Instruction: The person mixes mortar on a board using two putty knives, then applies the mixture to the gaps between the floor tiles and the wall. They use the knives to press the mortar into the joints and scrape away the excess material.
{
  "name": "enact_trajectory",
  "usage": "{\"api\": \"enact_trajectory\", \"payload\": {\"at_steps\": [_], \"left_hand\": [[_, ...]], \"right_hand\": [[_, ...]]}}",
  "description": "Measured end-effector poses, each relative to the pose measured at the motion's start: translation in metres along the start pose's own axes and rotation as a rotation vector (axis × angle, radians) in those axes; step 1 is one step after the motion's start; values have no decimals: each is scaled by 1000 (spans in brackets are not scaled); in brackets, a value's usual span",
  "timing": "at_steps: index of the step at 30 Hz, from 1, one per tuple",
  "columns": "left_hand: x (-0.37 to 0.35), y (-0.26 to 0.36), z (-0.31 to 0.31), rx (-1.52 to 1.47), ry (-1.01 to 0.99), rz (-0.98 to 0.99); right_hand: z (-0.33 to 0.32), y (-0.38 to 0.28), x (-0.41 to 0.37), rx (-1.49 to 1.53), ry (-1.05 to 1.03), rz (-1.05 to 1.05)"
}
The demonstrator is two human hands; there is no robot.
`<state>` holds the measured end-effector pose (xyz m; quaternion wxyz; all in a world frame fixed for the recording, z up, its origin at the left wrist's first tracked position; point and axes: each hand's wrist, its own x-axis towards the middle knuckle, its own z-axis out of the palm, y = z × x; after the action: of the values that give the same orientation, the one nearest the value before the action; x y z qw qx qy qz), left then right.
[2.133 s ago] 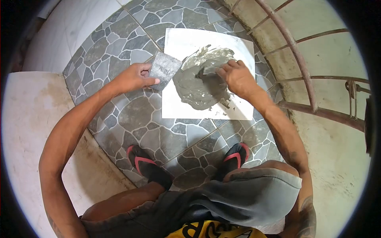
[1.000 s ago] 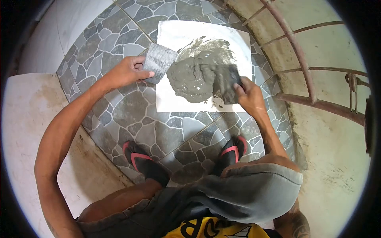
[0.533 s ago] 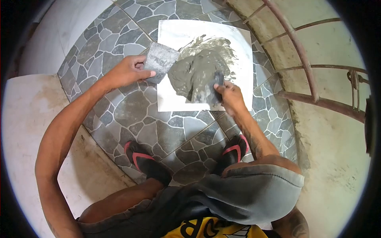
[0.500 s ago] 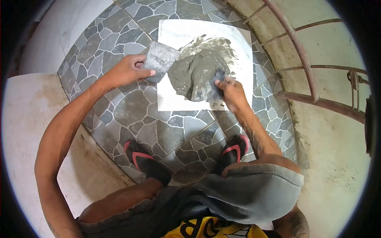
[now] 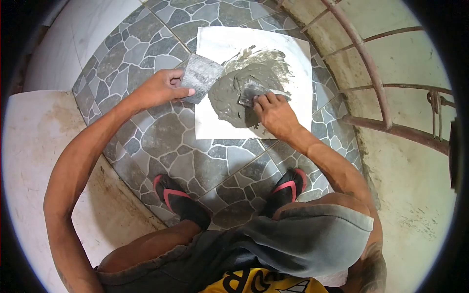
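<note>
Mortar [image 5: 227, 100] on one tile [image 5: 220, 41], left hand [image 5: 161, 89] gripping scraper [image 5: 201, 77], right hand [image 5: 274, 111] gripping trowel [image 5: 250, 92]

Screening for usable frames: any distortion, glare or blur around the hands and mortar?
Head view: heavy fisheye with black corners, railing bowed; soft even daylight, white tile bright but readable; right hand, its small scraper, mortar, left hand and wide scraper all sharp.
</note>
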<state>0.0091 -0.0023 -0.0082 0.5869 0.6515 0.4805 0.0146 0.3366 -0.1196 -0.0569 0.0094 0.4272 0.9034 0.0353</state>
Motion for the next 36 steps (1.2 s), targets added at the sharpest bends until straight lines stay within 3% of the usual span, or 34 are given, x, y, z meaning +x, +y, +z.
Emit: {"api": "enact_trajectory", "payload": {"at_steps": [3,7,10,15,18,22,23,26,27,30,31,36], "left_hand": [[-4,4,-1,13,-30,-41],[-6,9,1,-52,-19,-27],[1,-1,0,-18,-30,-36],[4,-2,1,-20,-26,-41],[1,8,3,-20,-31,-46],[3,5,7,-26,1,21],[1,6,9,-47,21,64],[0,5,3,2,-20,-52],[0,4,2,-11,-6,-24],[-1,-1,5,-36,32,17],[-3,3,6,-33,43,2],[2,-2,4,-21,23,-23]], "right_hand": [[-40,19,4,58,-97,40],[-34,19,4,2,177,63],[1,7,-5,-28,120,-114],[-48,19,-11,83,28,61],[-26,18,-10,-2,138,18],[-11,2,-25,102,36,-116],[-15,5,-31,88,39,-50],[-39,20,-43,218,122,161],[-40,22,-51,287,53,306],[-25,21,-83,1096,-17,900],[-14,23,-96,1152,-149,1007],[15,-20,-132,1752,76,1472]]}}
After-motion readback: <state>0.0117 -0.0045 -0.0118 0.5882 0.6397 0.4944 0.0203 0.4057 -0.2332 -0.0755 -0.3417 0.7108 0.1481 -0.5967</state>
